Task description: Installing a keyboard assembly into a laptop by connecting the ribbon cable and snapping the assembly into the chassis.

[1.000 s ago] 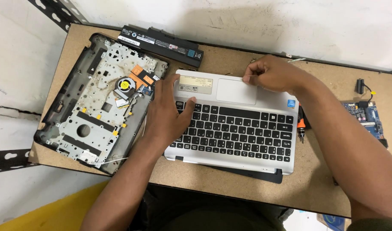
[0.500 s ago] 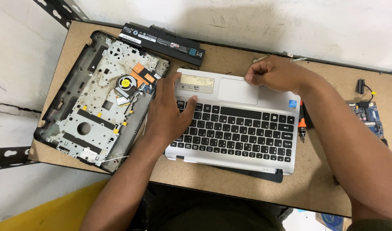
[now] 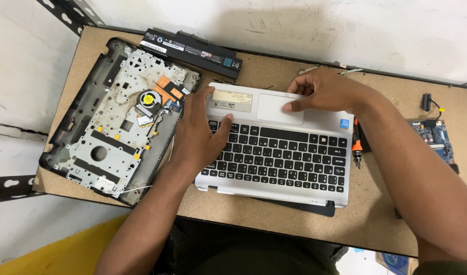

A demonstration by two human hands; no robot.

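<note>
Silver laptop keyboard deck [image 3: 289, 153] w/ black keys, lying flat, keys up, rotated so the palm-rest edge is the far one. Left hand [image 3: 197, 135] rests flat on its left edge, thumb on the top-left keys, fingers reaching to the corner by a pale sticker. Right hand [image 3: 325, 91] sits at the far edge, fingertips on the grey touchpad [image 3: 280, 108]. Dark slab pokes out under the near right corner, well below both hands.
</note>
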